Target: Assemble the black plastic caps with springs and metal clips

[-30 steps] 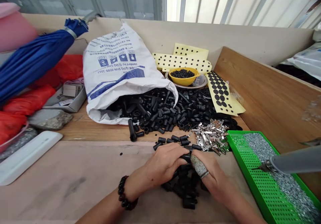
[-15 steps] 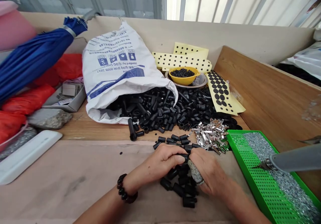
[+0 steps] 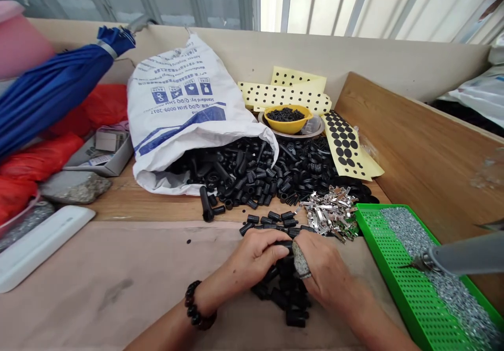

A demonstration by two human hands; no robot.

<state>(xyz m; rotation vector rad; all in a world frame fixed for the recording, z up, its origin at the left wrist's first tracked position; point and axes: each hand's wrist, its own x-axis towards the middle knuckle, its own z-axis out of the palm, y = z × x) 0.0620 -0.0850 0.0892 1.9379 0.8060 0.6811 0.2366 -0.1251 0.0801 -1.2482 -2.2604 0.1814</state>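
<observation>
My left hand (image 3: pixel 250 259) is closed with thumb and fingers on a short black plastic cylinder (image 3: pixel 285 245). My right hand (image 3: pixel 326 267) is closed at the cylinder's other end, its fingertips mostly hidden from view. A grey speckled wrap (image 3: pixel 301 261) covers one right finger. Below both hands lies a small heap of black plastic cylinders (image 3: pixel 296 318). Just beyond them is a loose row of similar cylinders (image 3: pixel 274 216), with a pile of shiny metal clips (image 3: pixel 333 212) at its right.
A white sack (image 3: pixel 185 88) spills black plastic parts (image 3: pixel 252 178) across the back. On the right, a green tray (image 3: pixel 378 251) holds small metal pieces, with a grey power driver (image 3: pixel 468 254) above it. A yellow bowl (image 3: pixel 289 125) and a white bar (image 3: pixel 47 246) stand farther off.
My right hand has shifted slightly up and left and turned a little against the black cylinder. My left hand keeps its grip. The whole view has moved slightly.
</observation>
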